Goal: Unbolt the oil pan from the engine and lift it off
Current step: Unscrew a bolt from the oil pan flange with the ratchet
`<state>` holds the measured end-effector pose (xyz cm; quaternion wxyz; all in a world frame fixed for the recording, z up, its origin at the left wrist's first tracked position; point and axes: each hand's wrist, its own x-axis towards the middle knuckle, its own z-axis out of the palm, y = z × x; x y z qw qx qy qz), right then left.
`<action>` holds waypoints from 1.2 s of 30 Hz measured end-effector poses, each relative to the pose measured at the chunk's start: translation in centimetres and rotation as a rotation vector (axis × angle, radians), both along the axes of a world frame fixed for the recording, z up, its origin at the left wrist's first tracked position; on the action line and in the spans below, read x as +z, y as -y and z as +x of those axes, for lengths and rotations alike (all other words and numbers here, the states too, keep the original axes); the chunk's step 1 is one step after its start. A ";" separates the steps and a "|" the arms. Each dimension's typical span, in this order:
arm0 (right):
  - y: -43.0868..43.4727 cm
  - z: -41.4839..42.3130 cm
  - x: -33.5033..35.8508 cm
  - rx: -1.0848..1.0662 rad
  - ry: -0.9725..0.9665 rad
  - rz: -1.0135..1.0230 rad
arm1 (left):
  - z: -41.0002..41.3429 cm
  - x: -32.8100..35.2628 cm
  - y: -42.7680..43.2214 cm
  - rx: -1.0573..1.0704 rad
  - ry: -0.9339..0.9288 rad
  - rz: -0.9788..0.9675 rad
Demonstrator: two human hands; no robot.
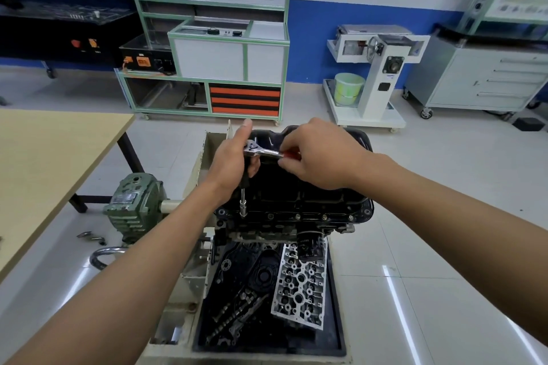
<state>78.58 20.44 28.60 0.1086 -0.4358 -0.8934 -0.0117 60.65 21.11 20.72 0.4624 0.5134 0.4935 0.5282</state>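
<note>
The black oil pan point(314, 195) sits upturned on the engine block point(267, 234), mounted on a stand. Several bolts point(297, 217) line its near flange. A silver ratchet point(261, 151) with a red handle carries a long extension and socket point(243, 210) that stands on a bolt at the flange's near left. My left hand point(234, 163) grips the top of the extension just below the ratchet head, thumb pointing up. My right hand point(320, 154) holds the ratchet handle, hiding most of it.
A black tray point(335, 320) below the engine holds a cylinder head point(299, 284), camshafts and other parts. An oil filter point(310, 246) hangs from the block. A green gearbox point(133, 204) sits left of the stand. A wooden table point(44, 163) stands to the left.
</note>
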 end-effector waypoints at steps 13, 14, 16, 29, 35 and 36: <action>3.8 -0.8 0.0 0.067 -0.139 -0.375 | 0.8 0.1 0.7 -0.004 -0.025 0.017; 3.5 -0.5 0.2 0.074 -0.143 -0.408 | 0.5 0.1 0.7 -0.017 -0.034 0.027; 2.7 0.2 0.6 0.086 -0.107 -0.449 | 0.0 0.1 0.9 -0.063 -0.079 0.067; -2.1 -1.7 -0.6 0.089 -0.034 -0.067 | 0.0 0.1 1.6 -0.396 -0.217 0.007; -1.5 -0.5 -1.4 0.079 -0.061 -0.027 | -0.2 0.0 1.4 -0.230 -0.088 -0.015; -1.4 -0.1 -1.2 0.060 -0.040 -0.016 | -0.2 -0.1 1.3 -0.185 -0.057 -0.018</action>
